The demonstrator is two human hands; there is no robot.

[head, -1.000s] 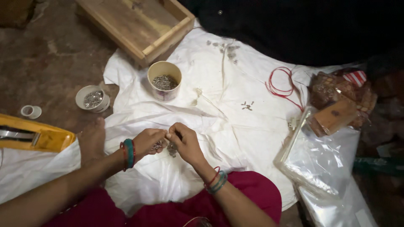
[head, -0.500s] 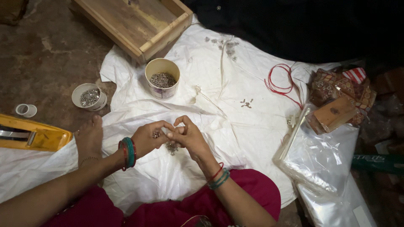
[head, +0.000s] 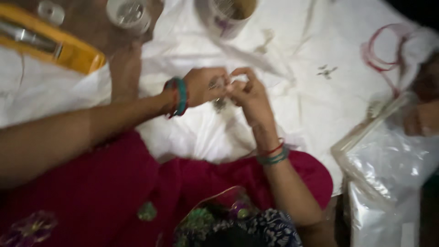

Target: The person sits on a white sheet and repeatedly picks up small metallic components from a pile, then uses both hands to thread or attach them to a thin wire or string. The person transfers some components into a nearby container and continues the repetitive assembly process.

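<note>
Spreading across most of the view, the white cloth (head: pixel 292 105) now fills far more of the picture than half a second ago: the head has dipped and swung, so the wooden tray at the far edge has gone out of sight and everything is smeared with blur. Red clothing (head: pixel 137 183) covers the lap along the cloth's near edge, showing much larger than before. At the cloth's right edge the clear plastic bag (head: pixel 388 169) lies where it did, with the red cord (head: pixel 379 50) looped near the far right corner. Off the cloth's left edge sits the yellow case (head: pixel 68 52), and beyond it the small metal tin (head: pixel 130 11) and the paper cup (head: pixel 226 13), both now cut by the top of the view. Over the middle of the cloth the left hand (head: pixel 203 87) and right hand (head: pixel 249 91) still meet, fingertips pinched together on a small metallic piece (head: pixel 216 83), too blurred to make out. A few tiny bits (head: pixel 327 71) lie apart to the right, as earlier.
</note>
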